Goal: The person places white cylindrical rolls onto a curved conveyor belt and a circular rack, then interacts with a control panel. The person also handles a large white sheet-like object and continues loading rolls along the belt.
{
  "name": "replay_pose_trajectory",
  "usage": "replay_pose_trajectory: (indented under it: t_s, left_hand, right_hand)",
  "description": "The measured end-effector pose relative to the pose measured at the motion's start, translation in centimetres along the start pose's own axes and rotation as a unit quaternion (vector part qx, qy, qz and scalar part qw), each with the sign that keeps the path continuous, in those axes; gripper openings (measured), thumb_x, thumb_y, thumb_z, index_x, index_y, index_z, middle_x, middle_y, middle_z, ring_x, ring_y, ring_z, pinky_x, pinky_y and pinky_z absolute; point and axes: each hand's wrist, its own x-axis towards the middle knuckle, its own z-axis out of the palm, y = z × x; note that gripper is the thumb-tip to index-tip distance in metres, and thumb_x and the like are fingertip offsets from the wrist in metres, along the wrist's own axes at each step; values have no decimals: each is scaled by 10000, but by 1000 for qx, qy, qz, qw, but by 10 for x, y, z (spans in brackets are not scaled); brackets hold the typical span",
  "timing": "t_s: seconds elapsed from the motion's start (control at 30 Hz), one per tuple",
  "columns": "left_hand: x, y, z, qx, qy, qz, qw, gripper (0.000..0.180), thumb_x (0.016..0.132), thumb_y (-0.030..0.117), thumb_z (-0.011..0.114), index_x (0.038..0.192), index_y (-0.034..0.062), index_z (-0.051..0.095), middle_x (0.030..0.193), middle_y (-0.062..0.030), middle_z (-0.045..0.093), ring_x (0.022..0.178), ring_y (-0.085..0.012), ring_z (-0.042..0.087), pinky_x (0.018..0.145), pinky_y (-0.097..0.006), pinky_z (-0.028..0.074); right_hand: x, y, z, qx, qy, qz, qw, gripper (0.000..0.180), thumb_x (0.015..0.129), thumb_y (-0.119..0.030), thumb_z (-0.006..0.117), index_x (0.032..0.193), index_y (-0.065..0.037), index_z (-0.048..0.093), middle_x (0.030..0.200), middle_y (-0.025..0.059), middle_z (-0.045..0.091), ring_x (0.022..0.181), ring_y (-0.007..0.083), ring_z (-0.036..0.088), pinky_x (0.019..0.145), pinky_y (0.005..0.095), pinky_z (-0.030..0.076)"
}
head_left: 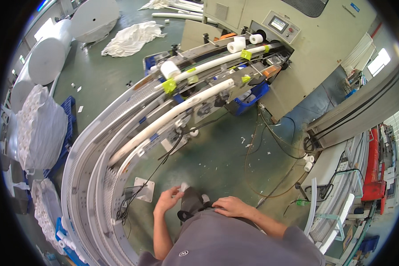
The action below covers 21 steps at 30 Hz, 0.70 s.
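Note:
My left hand [166, 200] hangs in front of my body, fingers loosely bent and slightly apart, with nothing visible in it. It is nearest to my dark trousers and a pale shoe tip. Against the front of my grey shirt lies my right hand [232, 206], its fingers stretched out over the waist. Ahead and to the left curves a metal conveyor [82, 166] with a long white rail [164, 116] along its inner side. White paper rolls stand on it farther up: one roll [170, 69] by yellow-green tape, another roll [256, 39] close to the machine.
A large beige machine [314, 57] with a control panel [280, 25] stands ahead. A blue crate [252, 98] sits beneath the conveyor. Cables [275, 137] trail over the green floor, near loose small rolls [308, 166]. Wrapped roll bundles [40, 128] and huge paper reels [51, 60] line the left.

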Motion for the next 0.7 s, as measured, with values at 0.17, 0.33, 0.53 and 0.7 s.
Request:
replay_pose_trajectory:
  t_s: [0.17,0.33,0.53,0.7]
  left_hand:
    - [176,41,-41,-73,109,39,991,365,925,243,684,1214,20,659,963,-104,737,891,-176,696,805,-307,541]
    - [368,113,-92,-161,251,79,951,345,953,228,666,1196,-15,639,944,-70,711,842,-115,658,716,-271,521]
    - [595,197,-184,41,402,-95,910,899,770,590,707,1335,-84,519,1235,-266,603,1171,-332,588,991,-399,457]
    - [701,218,-201,134,407,-285,857,1157,598,650,824,1328,-146,409,1285,-337,576,1225,-445,566,1049,-451,446]
  right_hand:
    - [53,97,-97,9,70,47,996,237,933,-297,610,1056,-105,677,971,95,673,934,303,653,809,418,517]
    - [110,191,-218,-37,76,81,993,261,936,-282,636,1095,-80,680,987,76,687,928,280,668,826,399,520]
    - [179,264,-420,27,182,108,977,211,888,-216,681,1057,-91,689,991,88,679,857,277,679,755,369,549]
    - [326,405,-597,-80,345,-12,935,348,835,-92,683,1179,-55,640,1126,141,645,986,328,646,841,396,540]
